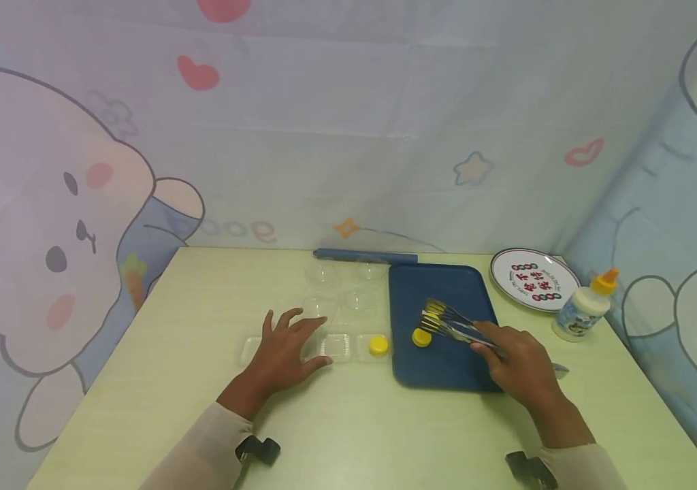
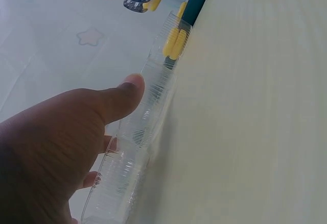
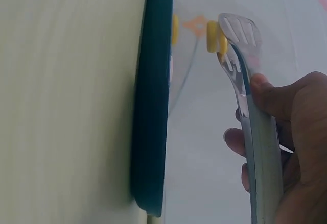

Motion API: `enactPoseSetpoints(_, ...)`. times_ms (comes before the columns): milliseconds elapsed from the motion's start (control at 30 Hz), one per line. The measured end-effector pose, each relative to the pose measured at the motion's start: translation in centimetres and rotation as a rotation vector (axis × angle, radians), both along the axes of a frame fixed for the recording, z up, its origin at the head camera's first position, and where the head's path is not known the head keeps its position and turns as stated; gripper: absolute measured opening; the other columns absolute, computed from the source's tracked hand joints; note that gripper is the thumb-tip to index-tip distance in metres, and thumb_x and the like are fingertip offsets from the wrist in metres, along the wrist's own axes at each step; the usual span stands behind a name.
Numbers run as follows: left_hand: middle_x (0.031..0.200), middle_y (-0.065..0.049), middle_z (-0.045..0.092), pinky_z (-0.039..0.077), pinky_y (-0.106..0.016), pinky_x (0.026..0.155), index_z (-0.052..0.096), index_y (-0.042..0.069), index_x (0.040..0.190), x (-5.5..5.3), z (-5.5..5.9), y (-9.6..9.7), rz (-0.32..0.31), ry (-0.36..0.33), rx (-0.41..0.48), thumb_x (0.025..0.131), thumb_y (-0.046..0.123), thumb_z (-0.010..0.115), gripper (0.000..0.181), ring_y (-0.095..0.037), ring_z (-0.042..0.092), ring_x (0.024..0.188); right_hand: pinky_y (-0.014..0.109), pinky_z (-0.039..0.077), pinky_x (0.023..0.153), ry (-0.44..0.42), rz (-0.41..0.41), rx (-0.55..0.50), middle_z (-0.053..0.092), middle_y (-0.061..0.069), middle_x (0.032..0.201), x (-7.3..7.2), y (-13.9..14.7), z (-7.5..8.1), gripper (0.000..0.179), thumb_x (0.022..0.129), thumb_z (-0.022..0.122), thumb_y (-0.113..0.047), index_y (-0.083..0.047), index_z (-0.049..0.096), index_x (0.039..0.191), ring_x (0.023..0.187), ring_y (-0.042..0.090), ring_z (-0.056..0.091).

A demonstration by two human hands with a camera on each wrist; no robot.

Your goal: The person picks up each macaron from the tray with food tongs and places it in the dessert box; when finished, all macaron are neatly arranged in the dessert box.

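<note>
My right hand (image 1: 523,364) grips metal tongs (image 1: 465,330) with slotted ends, tilted over the blue tray (image 1: 446,371). Between their tips is a yellow macaron-like disc (image 3: 216,36), raised above the tray in the right wrist view. A second yellow disc (image 1: 421,337) lies on the tray just below. My left hand (image 1: 284,347) is spread at the clear plastic container (image 1: 335,347), thumb (image 2: 125,99) and fingers along its near row of compartments. Another yellow disc (image 1: 378,346) sits in the rightmost compartment. My palm and fingers hide part of the left compartments.
Clear domed plastic cups (image 1: 357,299) stand behind the compartment row. A blue-grey rod (image 1: 363,256) lies along the table's back edge. A printed white plate (image 1: 534,279) and a white bottle with an orange-yellow cap (image 1: 582,309) stand right of the tray. A cartoon cloth hangs behind.
</note>
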State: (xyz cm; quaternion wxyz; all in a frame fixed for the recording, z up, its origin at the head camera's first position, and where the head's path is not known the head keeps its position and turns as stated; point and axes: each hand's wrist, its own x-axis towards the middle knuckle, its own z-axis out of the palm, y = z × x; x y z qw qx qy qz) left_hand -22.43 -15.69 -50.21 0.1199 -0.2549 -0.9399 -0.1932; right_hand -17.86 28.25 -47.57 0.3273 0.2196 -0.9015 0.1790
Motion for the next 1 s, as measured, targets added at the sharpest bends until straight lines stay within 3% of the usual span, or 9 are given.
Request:
enactPoseSetpoints(433,0.146,-0.008,0.073,0.019,-0.087,0.123,0.059,0.02,0.156,0.0,0.0,-0.1,-0.003,0.003,0.003,0.092,0.053,0.084,0.076,-0.042,0.05,0.152,0.051,0.061,0.069,0.039,0.132,0.003,0.084,0.014,0.104,-1.7,-3.1,0.6,0.05,0.075,0.095,-0.006,-0.004,0.08,0.122,0.078,0.028,0.077)
enactPoseSetpoints(767,0.146,-0.008,0.073,0.018,-0.087,0.123,0.059,0.021,0.156,0.0,0.0,-0.1,0.003,-0.002,0.0,0.092,0.053,0.084,0.076,-0.042,0.049,0.153,0.051,0.064,0.076,-0.015,0.185,0.046,0.085,0.007,0.106,-2.1,-7.8,0.3,0.038,0.084,0.092,-0.013,-0.009,0.082,0.121,0.09,0.025,0.082)
enactPoseSetpoints(867,0.147,-0.007,0.072,0.017,-0.087,0.123,0.059,0.021,0.157,0.0,0.0,0.0,0.002,-0.006,-0.001,0.092,0.052,0.084,0.076,-0.041,0.049,0.153,0.052,0.065,0.078,0.004,0.222,0.049,0.085,0.008,0.111,-2.3,-8.8,0.1,0.038,0.085,0.092,-0.015,-0.008,0.082,0.121,0.098,0.027,0.083)
enactPoseSetpoints(1000,0.148,-0.007,0.072,0.016,-0.087,0.124,0.058,0.02,0.157,0.1,0.1,0.0,0.004,-0.013,-0.005,0.093,0.053,0.084,0.076,-0.041,0.048,0.154,0.05,0.065,0.077,0.028,0.256,0.042,0.085,0.008,0.11,-2.6,-10.0,0.0,0.037,0.085,0.092,-0.014,-0.007,0.082,0.12,0.094,0.025,0.083)
